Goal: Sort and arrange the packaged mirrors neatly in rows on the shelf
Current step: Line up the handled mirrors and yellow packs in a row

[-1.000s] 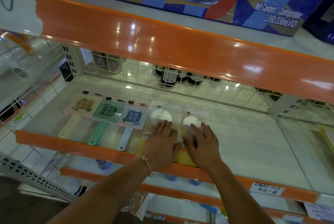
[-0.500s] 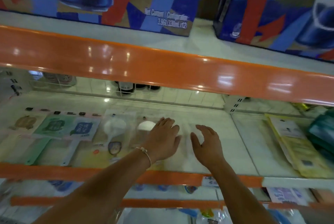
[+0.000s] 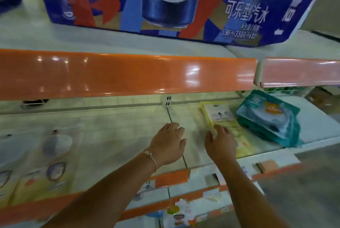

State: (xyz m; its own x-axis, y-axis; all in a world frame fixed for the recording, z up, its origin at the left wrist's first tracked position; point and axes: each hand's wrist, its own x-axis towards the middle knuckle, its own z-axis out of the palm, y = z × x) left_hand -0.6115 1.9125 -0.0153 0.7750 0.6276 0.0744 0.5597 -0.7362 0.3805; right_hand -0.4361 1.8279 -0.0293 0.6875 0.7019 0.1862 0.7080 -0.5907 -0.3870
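Two packaged round mirrors lie flat at the left of the white shelf [image 3: 117, 135]: one [image 3: 55, 156] fully seen, another [image 3: 7, 168] cut off by the frame edge. A yellow packaged mirror [image 3: 220, 115] lies to the right, beside the teal packs. My left hand [image 3: 168, 144] hovers palm down over the bare shelf near the seam between two shelf boards, holding nothing. My right hand [image 3: 220, 144] is spread, fingertips at the left edge of the yellow package, touching or just above it. The image is blurred.
Stacked teal packs [image 3: 268, 119] lie right of the yellow package. An orange shelf lip [image 3: 119, 73] overhangs above, with a large blue drink carton [image 3: 165, 3] on top. Lower shelves with small goods [image 3: 180, 215] sit beneath the front edge.
The view has swung right. Both hands left the two round mirrors and moved right along the shelf; my right hand has reached the yellow package.
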